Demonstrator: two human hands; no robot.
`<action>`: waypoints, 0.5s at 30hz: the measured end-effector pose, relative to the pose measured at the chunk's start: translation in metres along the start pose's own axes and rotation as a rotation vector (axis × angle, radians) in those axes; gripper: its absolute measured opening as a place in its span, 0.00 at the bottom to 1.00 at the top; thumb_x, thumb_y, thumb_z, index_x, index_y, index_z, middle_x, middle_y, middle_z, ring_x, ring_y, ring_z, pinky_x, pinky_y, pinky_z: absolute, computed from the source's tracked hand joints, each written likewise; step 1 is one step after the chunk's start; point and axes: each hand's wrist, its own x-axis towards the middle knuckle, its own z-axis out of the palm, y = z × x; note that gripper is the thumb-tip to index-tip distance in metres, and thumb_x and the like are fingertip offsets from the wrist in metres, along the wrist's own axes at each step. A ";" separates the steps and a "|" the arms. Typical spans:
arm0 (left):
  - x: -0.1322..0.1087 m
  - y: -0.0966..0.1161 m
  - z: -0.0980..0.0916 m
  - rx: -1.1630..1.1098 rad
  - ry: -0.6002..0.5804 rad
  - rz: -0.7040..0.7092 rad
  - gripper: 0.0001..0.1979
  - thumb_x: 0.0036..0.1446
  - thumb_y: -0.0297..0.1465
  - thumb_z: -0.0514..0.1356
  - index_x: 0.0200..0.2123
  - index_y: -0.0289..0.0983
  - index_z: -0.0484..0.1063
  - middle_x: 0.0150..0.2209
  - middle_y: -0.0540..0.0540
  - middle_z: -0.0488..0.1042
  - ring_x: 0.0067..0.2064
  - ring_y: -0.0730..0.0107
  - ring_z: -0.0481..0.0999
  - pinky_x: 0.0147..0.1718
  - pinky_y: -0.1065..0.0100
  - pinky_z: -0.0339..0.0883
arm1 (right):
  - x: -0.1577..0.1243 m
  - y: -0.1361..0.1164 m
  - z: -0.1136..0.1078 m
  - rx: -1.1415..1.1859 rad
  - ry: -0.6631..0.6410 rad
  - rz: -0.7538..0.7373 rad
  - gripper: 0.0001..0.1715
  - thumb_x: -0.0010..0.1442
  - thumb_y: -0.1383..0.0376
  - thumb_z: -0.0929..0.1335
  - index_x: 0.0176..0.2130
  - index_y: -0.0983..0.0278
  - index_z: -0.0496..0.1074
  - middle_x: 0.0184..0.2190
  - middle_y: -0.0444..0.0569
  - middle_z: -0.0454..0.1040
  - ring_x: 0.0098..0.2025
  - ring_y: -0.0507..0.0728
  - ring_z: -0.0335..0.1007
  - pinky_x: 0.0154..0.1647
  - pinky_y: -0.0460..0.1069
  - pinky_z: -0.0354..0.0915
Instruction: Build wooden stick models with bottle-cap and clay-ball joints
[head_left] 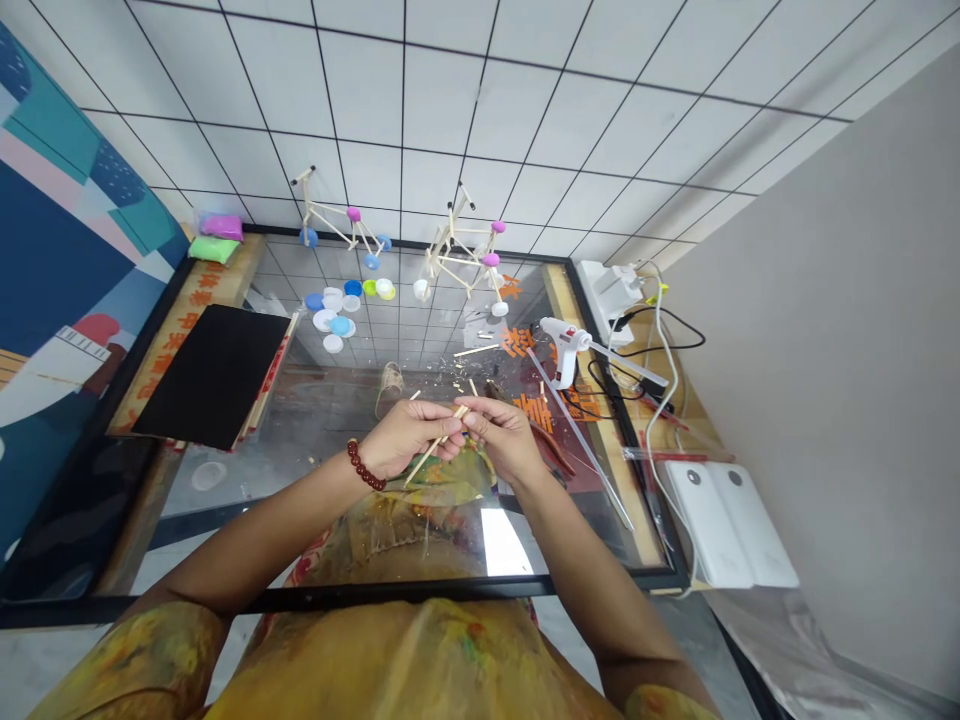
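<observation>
Both hands meet above the middle of a glass-topped table [315, 420]. My left hand [409, 435], with a red bead bracelet at the wrist, is closed on a thin wooden stick [431, 452] that slants down to the left. My right hand [502, 432] pinches the upper end of the same stick with closed fingers. Small wood chips lie on the glass just beyond the hands.
Two stick models with bottle-cap wheels [341, 225] [465, 255] stand at the far edge. Loose bottle caps [337, 305], a black board [214, 375], a white glue gun [566, 345] with glue sticks, a power strip [611, 290] and white boxes [727, 520] surround the hands.
</observation>
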 end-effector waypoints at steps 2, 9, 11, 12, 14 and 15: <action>0.000 -0.001 0.000 0.021 -0.002 0.014 0.21 0.38 0.41 0.74 0.31 0.31 0.79 0.25 0.44 0.78 0.25 0.74 0.75 0.29 0.69 0.71 | -0.001 0.000 0.001 -0.015 -0.004 -0.007 0.15 0.45 0.58 0.77 0.36 0.57 0.82 0.26 0.43 0.78 0.22 0.47 0.63 0.23 0.44 0.60; 0.000 -0.003 0.004 0.101 -0.025 0.038 0.20 0.39 0.42 0.72 0.29 0.31 0.79 0.26 0.43 0.78 0.27 0.71 0.75 0.31 0.66 0.71 | -0.002 0.001 -0.001 -0.126 -0.017 -0.131 0.09 0.49 0.58 0.76 0.32 0.57 0.82 0.30 0.46 0.81 0.31 0.54 0.73 0.35 0.49 0.69; -0.003 0.000 0.008 0.157 0.045 0.171 0.18 0.40 0.40 0.72 0.32 0.33 0.80 0.30 0.43 0.79 0.31 0.69 0.76 0.36 0.65 0.71 | -0.006 -0.004 -0.002 -0.204 0.028 -0.245 0.06 0.52 0.59 0.75 0.32 0.57 0.81 0.30 0.45 0.80 0.31 0.54 0.74 0.35 0.50 0.69; -0.006 0.002 0.010 0.203 0.123 0.284 0.17 0.41 0.38 0.72 0.34 0.34 0.80 0.33 0.44 0.79 0.35 0.68 0.76 0.39 0.65 0.70 | -0.010 -0.008 -0.003 -0.275 0.070 -0.321 0.05 0.54 0.59 0.74 0.32 0.57 0.81 0.30 0.45 0.80 0.31 0.54 0.73 0.34 0.50 0.68; -0.014 0.008 0.014 0.310 0.276 0.479 0.13 0.44 0.37 0.71 0.32 0.37 0.80 0.35 0.45 0.78 0.38 0.69 0.75 0.42 0.67 0.68 | -0.019 -0.019 -0.005 -0.468 0.162 -0.507 0.05 0.57 0.61 0.72 0.35 0.56 0.81 0.28 0.46 0.79 0.29 0.54 0.72 0.31 0.50 0.67; -0.018 0.011 0.016 0.346 0.288 0.495 0.10 0.46 0.38 0.70 0.30 0.37 0.80 0.33 0.46 0.78 0.37 0.70 0.74 0.41 0.68 0.68 | -0.024 -0.025 -0.006 -0.572 0.192 -0.610 0.06 0.57 0.62 0.71 0.37 0.56 0.81 0.27 0.46 0.78 0.28 0.54 0.71 0.29 0.50 0.66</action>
